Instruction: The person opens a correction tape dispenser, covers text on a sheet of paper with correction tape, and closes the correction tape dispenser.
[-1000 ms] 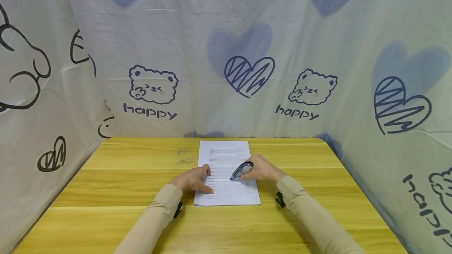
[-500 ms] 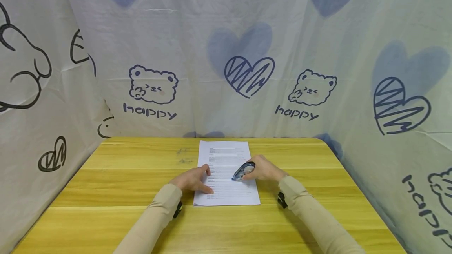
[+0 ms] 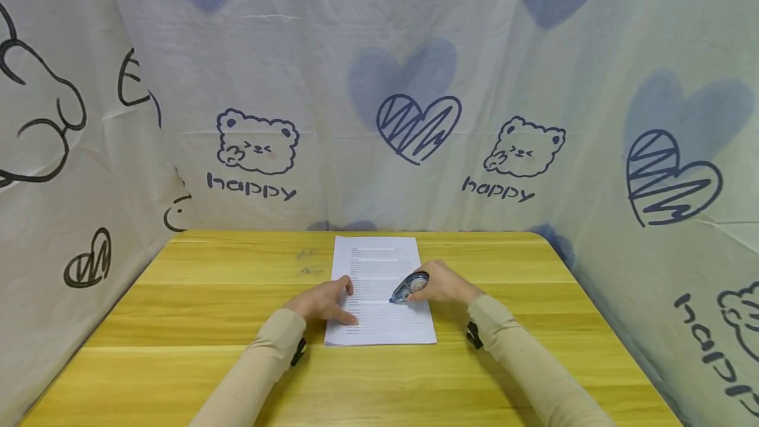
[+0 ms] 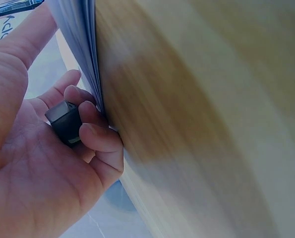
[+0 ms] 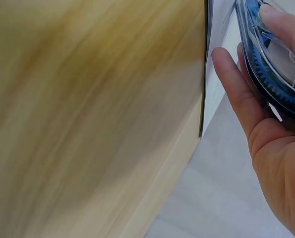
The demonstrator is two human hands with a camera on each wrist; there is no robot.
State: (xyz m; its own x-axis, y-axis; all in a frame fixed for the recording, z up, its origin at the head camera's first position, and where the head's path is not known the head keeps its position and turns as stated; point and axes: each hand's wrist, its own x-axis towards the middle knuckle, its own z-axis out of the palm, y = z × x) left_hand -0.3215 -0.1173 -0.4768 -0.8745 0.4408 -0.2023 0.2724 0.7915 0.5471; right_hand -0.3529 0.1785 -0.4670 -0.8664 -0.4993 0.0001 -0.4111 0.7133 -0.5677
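Observation:
A stack of printed white paper lies on the wooden table. My left hand rests at its left edge, thumb and index finger spread on the page. In the left wrist view, the other fingers curl round a small black cap-like piece against the palm. My right hand grips a blue, clear-cased correction tape, its tip down at a printed line in the middle of the page. Through the casing, the right wrist view shows a blue gear and a white spool; the tip is out of that view.
The yellow wooden table extends to both sides of the paper. Faint dark scribbles mark its surface left of the stack. A pale cloth with hearts and bears hangs behind and at both sides.
Over the first half second, my right hand shifted slightly right with the correction tape. Since then it has stayed in place. My left hand has not moved noticeably.

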